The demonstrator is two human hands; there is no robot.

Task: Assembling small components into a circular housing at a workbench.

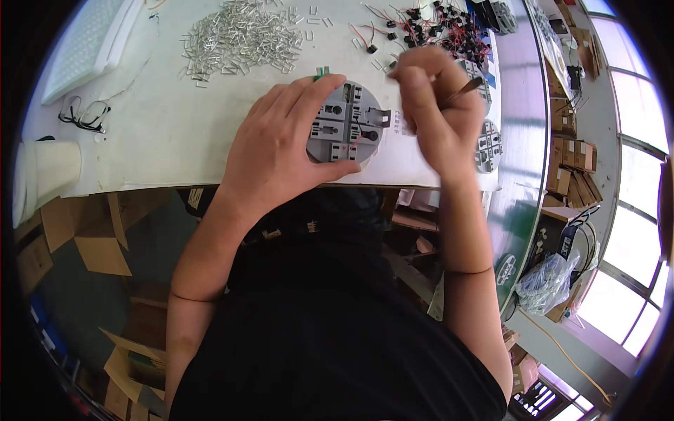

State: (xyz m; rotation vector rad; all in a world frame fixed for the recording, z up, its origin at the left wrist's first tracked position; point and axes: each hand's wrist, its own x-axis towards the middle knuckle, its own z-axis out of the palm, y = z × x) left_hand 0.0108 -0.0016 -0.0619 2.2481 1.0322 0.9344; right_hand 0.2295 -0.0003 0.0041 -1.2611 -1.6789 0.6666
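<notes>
From my remote seat, I start at the left: glasses [90,116] lie on the white table [168,151], and a pile of metal clips [242,38] spreads across the far side.

Next comes the left hand [270,140], braced around a round gray base [337,131], index finger at its far edge and thumb at its near edge. I judge this a good steadying grip: I'd keep it firm and level, with the fingertips out at the rim so the slots stay open to work in.

The right hand [446,109] is blurred, its fingers curled around a slim dark-tipped tool [472,85]. I'd want that tool brought in slowly and squarely, without prying sideways against the plastic.

As for placement, the base sits inside the curve of the left hand, its right side uncovered; the right hand is beside it, apart from it as far as I can tell.

Further right are black wired parts [442,31] and, nearer, another gray base [489,147] by the table edge.
</notes>
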